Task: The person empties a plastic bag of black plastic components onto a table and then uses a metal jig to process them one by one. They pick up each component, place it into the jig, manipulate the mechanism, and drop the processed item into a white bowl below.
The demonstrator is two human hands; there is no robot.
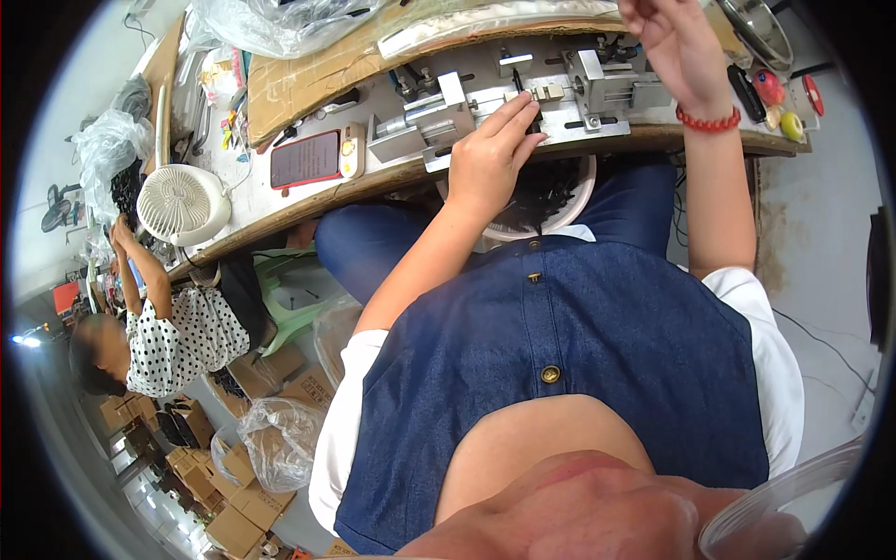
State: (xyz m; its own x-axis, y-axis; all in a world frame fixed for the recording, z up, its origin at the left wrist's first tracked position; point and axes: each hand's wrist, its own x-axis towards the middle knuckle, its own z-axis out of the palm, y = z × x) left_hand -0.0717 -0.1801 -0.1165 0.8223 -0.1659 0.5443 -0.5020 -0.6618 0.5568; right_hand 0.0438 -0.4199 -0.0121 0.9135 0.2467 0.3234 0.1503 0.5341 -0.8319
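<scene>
My left hand [487,161] reaches to a metal fixture on the bench. Its fingers and thumb close around a slim black part [519,82] lying across the fixture's middle, and the fingertips hide some of it. Metal clamp blocks stand on both sides, a left block [455,101] and a right block [588,84]. My right hand [686,56] is raised at the far right of the fixture, above the bench, with a red bead bracelet [709,121] on the wrist. Its palm shows and its fingers are apart, partly cut off by the top edge. Nothing shows in it.
A phone [306,160] and a white fan [184,203] sit left of the fixture. Cardboard [313,79] lies behind. Below the bench edge, a white basin [586,191] holds black pieces. Another person [191,331] works at far left, near cardboard boxes [257,499].
</scene>
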